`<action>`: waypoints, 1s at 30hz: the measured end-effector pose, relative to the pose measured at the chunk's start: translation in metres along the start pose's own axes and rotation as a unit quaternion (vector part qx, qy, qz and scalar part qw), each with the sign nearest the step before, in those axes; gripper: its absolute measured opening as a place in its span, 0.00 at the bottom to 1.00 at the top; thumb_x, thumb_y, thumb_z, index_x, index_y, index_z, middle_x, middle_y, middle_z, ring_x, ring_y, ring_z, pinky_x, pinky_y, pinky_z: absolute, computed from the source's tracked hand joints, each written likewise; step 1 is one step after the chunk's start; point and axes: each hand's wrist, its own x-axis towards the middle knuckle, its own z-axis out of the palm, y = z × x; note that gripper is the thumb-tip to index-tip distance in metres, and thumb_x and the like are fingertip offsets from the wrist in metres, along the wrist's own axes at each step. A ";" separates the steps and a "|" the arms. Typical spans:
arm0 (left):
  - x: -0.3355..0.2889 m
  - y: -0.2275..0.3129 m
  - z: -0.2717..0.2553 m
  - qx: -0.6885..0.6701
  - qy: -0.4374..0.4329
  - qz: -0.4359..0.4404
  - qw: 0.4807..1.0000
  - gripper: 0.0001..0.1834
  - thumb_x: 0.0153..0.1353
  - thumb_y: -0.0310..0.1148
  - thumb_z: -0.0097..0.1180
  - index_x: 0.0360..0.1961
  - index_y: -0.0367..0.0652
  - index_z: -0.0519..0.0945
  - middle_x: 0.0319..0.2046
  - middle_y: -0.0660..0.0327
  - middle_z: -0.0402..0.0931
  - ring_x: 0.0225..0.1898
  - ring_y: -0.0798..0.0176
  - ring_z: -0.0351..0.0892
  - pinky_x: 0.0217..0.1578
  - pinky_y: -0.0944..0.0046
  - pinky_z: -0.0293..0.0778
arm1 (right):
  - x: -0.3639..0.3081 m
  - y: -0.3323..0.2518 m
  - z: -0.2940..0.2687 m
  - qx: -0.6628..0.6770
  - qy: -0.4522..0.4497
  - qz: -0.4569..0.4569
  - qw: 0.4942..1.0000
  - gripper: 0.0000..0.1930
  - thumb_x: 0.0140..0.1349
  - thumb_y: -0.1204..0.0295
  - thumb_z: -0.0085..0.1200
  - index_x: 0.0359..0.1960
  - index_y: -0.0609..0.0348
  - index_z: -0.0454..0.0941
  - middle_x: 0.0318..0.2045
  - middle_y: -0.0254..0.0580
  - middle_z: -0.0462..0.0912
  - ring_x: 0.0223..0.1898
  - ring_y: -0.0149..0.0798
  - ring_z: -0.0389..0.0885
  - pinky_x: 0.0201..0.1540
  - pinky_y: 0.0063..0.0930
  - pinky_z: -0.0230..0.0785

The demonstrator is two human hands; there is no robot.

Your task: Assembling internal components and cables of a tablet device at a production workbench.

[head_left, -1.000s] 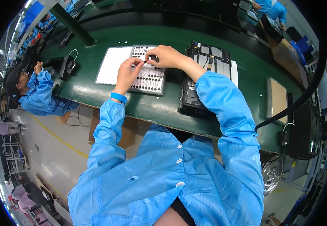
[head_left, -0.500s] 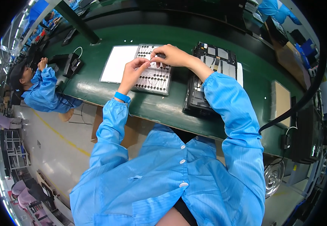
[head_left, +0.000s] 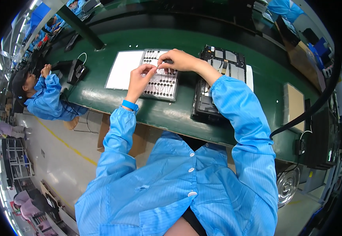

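Note:
My left hand (head_left: 140,82) and my right hand (head_left: 180,61) meet over a clear tray (head_left: 173,97) of small round black parts with thin wires (head_left: 163,87). The fingertips of both are pinched close together above its middle. What lies between them is too small to make out. Something dark (head_left: 168,61) shows beneath the curled fingers of my right hand, its kind unclear. Under my right forearm sit stacked black device housings (head_left: 234,70) with grey panels and exposed inner parts.
A white sheet (head_left: 124,70) lies left of the tray on the green bench (head_left: 112,100). At the far left a person in blue (head_left: 47,98) sits by a black device (head_left: 76,70). A beige panel (head_left: 295,106) and a thick black cable (head_left: 316,104) are at the right.
The view has shifted slightly. Both hands keep their pinch over the tray, with only small finger movement.

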 end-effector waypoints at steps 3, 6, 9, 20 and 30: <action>-0.001 0.003 0.001 0.014 0.017 0.003 1.000 0.09 0.65 0.29 0.60 0.40 0.33 0.83 0.31 0.62 0.83 0.34 0.72 0.80 0.38 0.71 0.75 | -0.003 -0.005 0.000 0.015 -0.019 0.019 1.000 0.10 0.66 0.65 0.58 0.37 0.58 0.81 0.23 0.38 0.84 0.25 0.30 0.82 0.32 0.26 0.73; 0.000 0.001 0.004 0.011 0.027 0.012 1.000 0.08 0.65 0.29 0.60 0.39 0.34 0.84 0.30 0.61 0.84 0.33 0.71 0.81 0.37 0.70 0.76 | -0.003 -0.003 0.001 -0.001 -0.012 0.002 1.000 0.10 0.66 0.63 0.58 0.36 0.57 0.81 0.24 0.38 0.84 0.26 0.32 0.82 0.33 0.29 0.72; 0.001 -0.003 0.007 -0.002 0.020 0.009 1.000 0.08 0.65 0.29 0.60 0.39 0.34 0.83 0.30 0.62 0.84 0.33 0.71 0.81 0.37 0.70 0.76 | -0.003 0.002 0.000 -0.038 0.001 -0.021 0.999 0.11 0.66 0.61 0.59 0.37 0.55 0.81 0.25 0.40 0.84 0.28 0.37 0.83 0.33 0.31 0.72; 0.008 -0.022 0.002 -0.224 0.036 -0.128 0.965 0.11 0.71 0.33 0.51 0.41 0.36 0.81 0.29 0.65 0.78 0.30 0.74 0.75 0.35 0.71 0.75 | 0.010 -0.010 0.016 -0.340 0.123 -0.235 0.902 0.13 0.59 0.69 0.60 0.46 0.47 0.80 0.31 0.36 0.84 0.34 0.46 0.85 0.35 0.37 0.77; 0.004 -0.004 0.007 -0.305 0.054 -0.130 0.942 0.09 0.66 0.31 0.57 0.42 0.35 0.82 0.28 0.69 0.76 0.30 0.76 0.70 0.36 0.75 0.68 | 0.004 -0.007 0.008 -0.115 0.138 -0.177 0.968 0.06 0.63 0.68 0.60 0.35 0.56 0.83 0.32 0.39 0.87 0.30 0.38 0.87 0.32 0.28 0.76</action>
